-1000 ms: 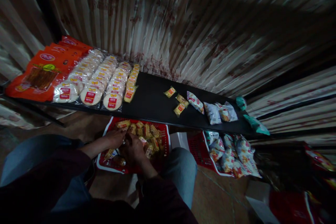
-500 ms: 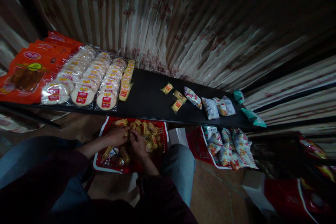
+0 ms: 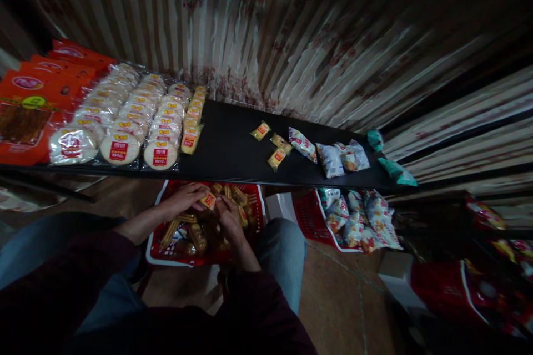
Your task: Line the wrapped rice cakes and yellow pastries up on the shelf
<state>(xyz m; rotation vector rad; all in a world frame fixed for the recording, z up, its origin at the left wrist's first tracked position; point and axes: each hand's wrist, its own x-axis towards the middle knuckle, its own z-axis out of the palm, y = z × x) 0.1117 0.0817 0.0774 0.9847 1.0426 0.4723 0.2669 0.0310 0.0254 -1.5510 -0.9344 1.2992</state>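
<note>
Background: pleated fabric curtain (image 3: 237, 39) behind long black surface (image 3: 229, 133).
Yellow rectangular plastic packet (image 3: 209, 201): lower centre, above red plastic basket (image 3: 170, 262).
Left hand (image 3: 189, 198): fingers clamped on packet, likely steadying it.
Right hand (image 3: 230, 219): fingers' grip unclear.

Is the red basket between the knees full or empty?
Not empty: the red basket holds many yellow wrapped snacks. I cannot tell whether it is full: the left hand and right hand cover part of it.

Crackers (image 3: 120, 148) lie toward the left end of the shelf (image 3: 233, 150), loose packets (image 3: 276, 159) mid-shelf, bags (image 3: 330, 160) farther right; a packet basket (image 3: 261, 208) sits before its front edge.
</note>
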